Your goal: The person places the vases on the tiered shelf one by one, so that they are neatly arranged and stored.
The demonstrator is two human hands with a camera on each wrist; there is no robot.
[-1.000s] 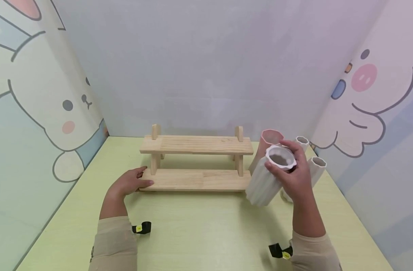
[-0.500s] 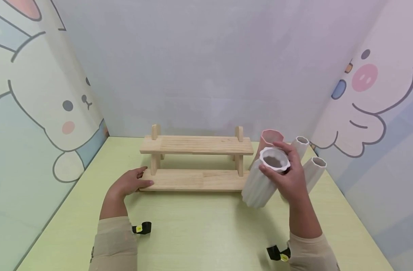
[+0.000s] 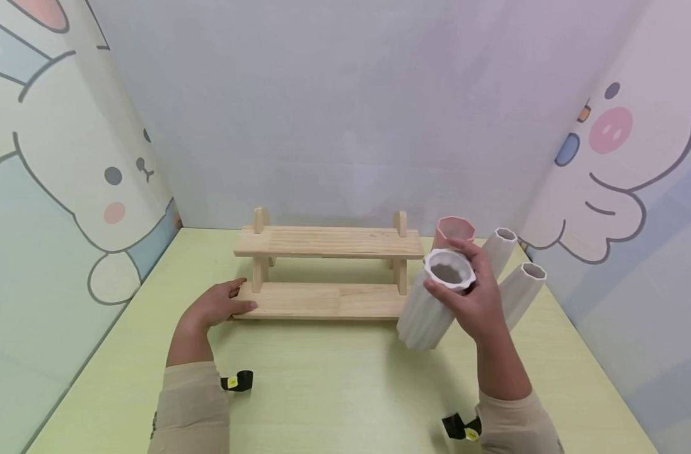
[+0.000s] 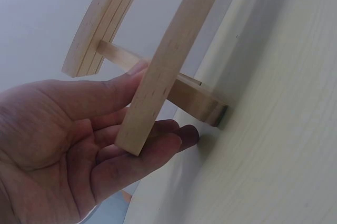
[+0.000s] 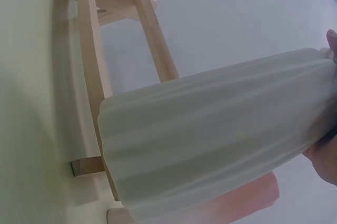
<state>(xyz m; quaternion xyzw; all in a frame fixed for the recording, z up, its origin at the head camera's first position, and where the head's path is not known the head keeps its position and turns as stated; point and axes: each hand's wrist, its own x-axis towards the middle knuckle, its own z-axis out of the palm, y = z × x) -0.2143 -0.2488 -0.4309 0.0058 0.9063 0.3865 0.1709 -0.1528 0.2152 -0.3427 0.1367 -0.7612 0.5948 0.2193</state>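
A two-tier light wooden shelf (image 3: 323, 299) stands on the table. My left hand (image 3: 217, 305) grips the left end of its lower board, and the left wrist view shows the thumb (image 4: 113, 91) on top with fingers curled beneath. Near its rim, my right hand (image 3: 477, 296) holds a white fluted vase (image 3: 425, 315). This vase tilts, its mouth towards me and its base in front of the lower board's right end. In the right wrist view the fluted vase (image 5: 210, 129) hangs above the table, covering part of the shelf; most of the right hand is out of that view.
Behind the right hand stand a pink vase (image 3: 455, 231) and two slimmer white vases (image 3: 500, 251), one of them nearer the right wall (image 3: 606, 208). The back wall (image 3: 345, 126) rises behind the shelf. Light yellow-green tabletop (image 3: 323, 391) spreads in front of it.
My right hand has carried the fluted vase left and slightly towards me, uncovering more of the slim white vases. The left hand and the shelf have stayed put.
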